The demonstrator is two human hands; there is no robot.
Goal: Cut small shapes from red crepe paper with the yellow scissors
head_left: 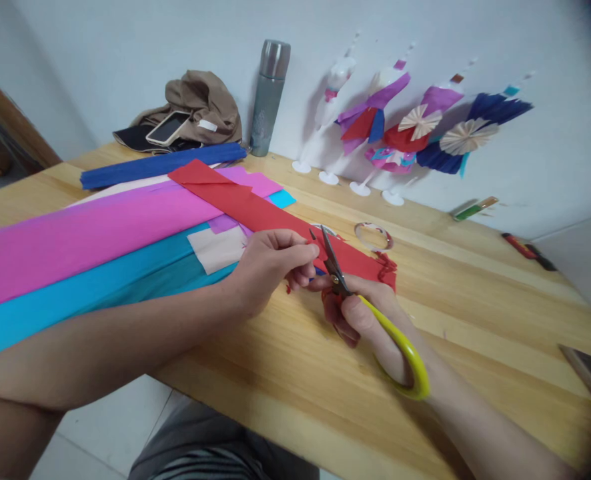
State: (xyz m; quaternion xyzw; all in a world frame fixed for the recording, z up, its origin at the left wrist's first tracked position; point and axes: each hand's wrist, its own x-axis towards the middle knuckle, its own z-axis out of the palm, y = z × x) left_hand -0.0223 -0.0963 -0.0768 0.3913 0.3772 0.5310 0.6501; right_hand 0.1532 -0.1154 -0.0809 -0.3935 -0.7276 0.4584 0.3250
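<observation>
My left hand (pixel 278 267) is closed in a pinch, with a small red piece of paper (pixel 315 248) at its fingertips. This piece is hard to tell apart from the long folded red crepe paper (pixel 270 213) lying behind it. Yellow-handled scissors (pixel 418 370) are in my right hand (pixel 370 313), fingers through the handle loops. Their dark blades stand slightly apart and point up beside my left fingertips. Some red paper also shows under my right fingers. A cream paper piece (pixel 215 248) lies near my left wrist.
Pink crepe paper (pixel 95 233), blue paper (pixel 35 317) and a dark blue roll (pixel 160 165) cover the left side. Behind stand a thermos (pixel 270 100) and a cap with a phone (pixel 168 128). Several paper-dressed figures line the wall. A tape roll (pixel 373 237) and a red-black cutter (pixel 528 251) lie right.
</observation>
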